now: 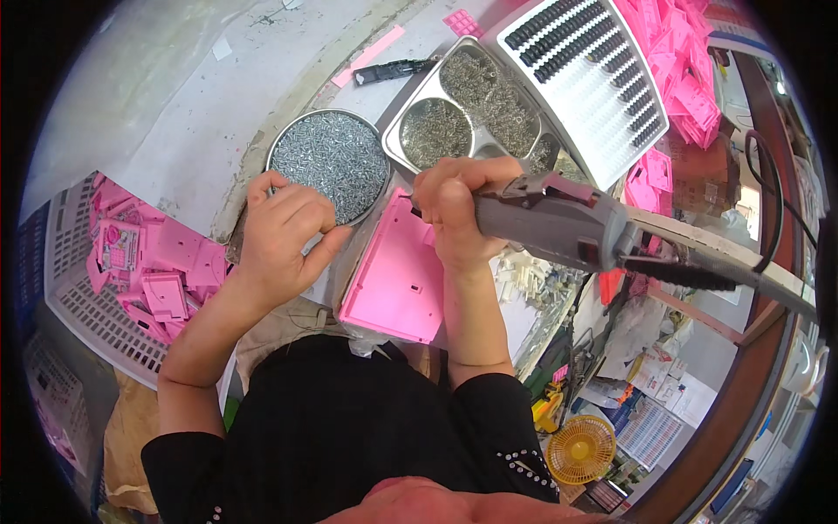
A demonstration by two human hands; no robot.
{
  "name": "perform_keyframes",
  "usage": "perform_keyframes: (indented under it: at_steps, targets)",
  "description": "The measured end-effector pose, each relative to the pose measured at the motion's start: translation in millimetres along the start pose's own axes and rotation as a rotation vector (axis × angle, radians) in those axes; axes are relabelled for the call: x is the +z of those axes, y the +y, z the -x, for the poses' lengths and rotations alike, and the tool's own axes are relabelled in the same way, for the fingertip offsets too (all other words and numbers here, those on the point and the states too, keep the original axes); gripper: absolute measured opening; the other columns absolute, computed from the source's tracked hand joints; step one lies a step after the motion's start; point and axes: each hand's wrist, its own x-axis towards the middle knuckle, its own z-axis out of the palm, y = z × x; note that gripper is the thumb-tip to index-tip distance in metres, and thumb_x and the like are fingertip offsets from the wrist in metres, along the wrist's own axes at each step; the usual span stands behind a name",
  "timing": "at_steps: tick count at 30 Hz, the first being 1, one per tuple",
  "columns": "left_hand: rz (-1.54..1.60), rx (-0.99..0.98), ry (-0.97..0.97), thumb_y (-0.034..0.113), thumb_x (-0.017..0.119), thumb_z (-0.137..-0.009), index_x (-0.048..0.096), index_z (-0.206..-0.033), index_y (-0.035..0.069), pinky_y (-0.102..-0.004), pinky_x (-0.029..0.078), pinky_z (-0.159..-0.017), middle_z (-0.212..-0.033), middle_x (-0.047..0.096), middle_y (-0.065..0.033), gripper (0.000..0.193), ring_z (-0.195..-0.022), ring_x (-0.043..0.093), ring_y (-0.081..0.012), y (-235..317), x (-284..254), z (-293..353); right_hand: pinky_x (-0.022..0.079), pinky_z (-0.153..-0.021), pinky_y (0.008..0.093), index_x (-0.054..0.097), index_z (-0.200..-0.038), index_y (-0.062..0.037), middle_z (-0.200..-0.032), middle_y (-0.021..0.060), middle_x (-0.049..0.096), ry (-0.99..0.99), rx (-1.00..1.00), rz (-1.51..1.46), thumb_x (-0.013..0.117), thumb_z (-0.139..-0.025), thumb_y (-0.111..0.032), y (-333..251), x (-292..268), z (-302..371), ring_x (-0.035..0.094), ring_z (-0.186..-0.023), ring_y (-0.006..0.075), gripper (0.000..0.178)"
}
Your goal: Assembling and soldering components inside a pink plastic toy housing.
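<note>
My right hand (pixel 463 205) is wrapped round a grey electric screwdriver (pixel 559 218), which points left with its cord trailing off to the right. Its tip is over the top edge of a flat pink plastic panel (pixel 393 284), which lies in front of me with a few small holes showing. Beside the near left rim of a round metal bowl of small silver screws (pixel 327 157) is my left hand (pixel 292 231). Its fingers are curled under and the thumb reaches toward the panel. Whatever those fingers hold, if anything, is hidden.
A metal tray (pixel 397 122) of small springs stands beyond the bowl, with a white rack (pixel 594 74) of black coiled parts beyond it. On the left, a white basket (pixel 65 262) holds pink parts. More pink pieces (pixel 681 70) are heaped at the far right. White pieces (pixel 532 279) lie right of the panel.
</note>
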Motion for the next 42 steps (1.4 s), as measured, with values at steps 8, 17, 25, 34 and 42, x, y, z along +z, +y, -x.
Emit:
perform_keyframes:
  at_steps: [8, 17, 25, 34, 42]
  targets:
    - [-0.035, -0.001, -0.003, 0.01, 0.079, -0.082, 0.064, -0.093, 0.013, -0.0471, 0.034, -0.105, -0.091, 0.071, 0.0008, 0.018, -0.089, 0.07, -0.0182, 7, 10, 8, 0.051, -0.059, 0.0307, 0.052, -0.097, -0.0048, -0.075, 0.0086, 0.061, -0.063, 0.016, -0.325, 0.071, -0.092, -0.002, -27, 0, 10, 0.058, -0.063, 0.0131, 0.02]
    - [-0.057, 0.062, 0.005, 0.007, 0.078, -0.081, 0.068, -0.096, 0.01, -0.0551, 0.028, -0.116, -0.093, 0.072, -0.0009, 0.019, -0.091, 0.071, -0.018, 9, 23, 17, 0.042, -0.046, 0.0304, 0.048, -0.104, -0.0058, -0.062, 0.0066, 0.052, -0.055, 0.017, 0.002, 0.068, -0.098, -0.011, -18, 6, 20, 0.048, -0.05, 0.0137, 0.021]
    - [-0.024, 0.134, 0.061, 0.006, 0.079, -0.079, 0.067, -0.093, 0.009, -0.0577, 0.027, -0.117, -0.088, 0.071, -0.0011, 0.019, -0.087, 0.071, -0.0178, 22, 25, 10, 0.049, -0.06, 0.0355, 0.057, -0.098, -0.0065, -0.072, 0.0064, 0.058, -0.11, 0.117, -0.465, 0.081, -0.09, -0.02, -75, 12, 21, 0.058, -0.063, 0.0204, 0.029]
    - [0.037, 0.185, -0.025, 0.011, 0.082, -0.077, 0.067, -0.092, 0.011, -0.057, 0.03, -0.115, -0.091, 0.069, 0.0011, 0.021, -0.092, 0.069, -0.0188, 24, 15, 15, 0.051, -0.068, 0.037, 0.056, -0.102, -0.0069, -0.081, 0.0061, 0.058, -0.114, 0.175, -0.492, 0.08, -0.09, -0.012, -83, 15, 37, 0.059, -0.069, 0.0203, 0.027]
    - [-0.444, -0.061, -0.147, 0.022, 0.076, -0.083, 0.073, -0.084, 0.014, -0.0588, 0.028, -0.113, -0.11, 0.063, 0.0026, 0.008, -0.119, 0.054, -0.0189, -30, -2, -22, 0.043, -0.052, 0.0343, 0.053, -0.101, -0.0063, -0.067, 0.0032, 0.053, -0.061, 0.195, -0.299, 0.076, -0.095, -0.021, -78, 32, 60, 0.051, -0.055, 0.016, 0.028]
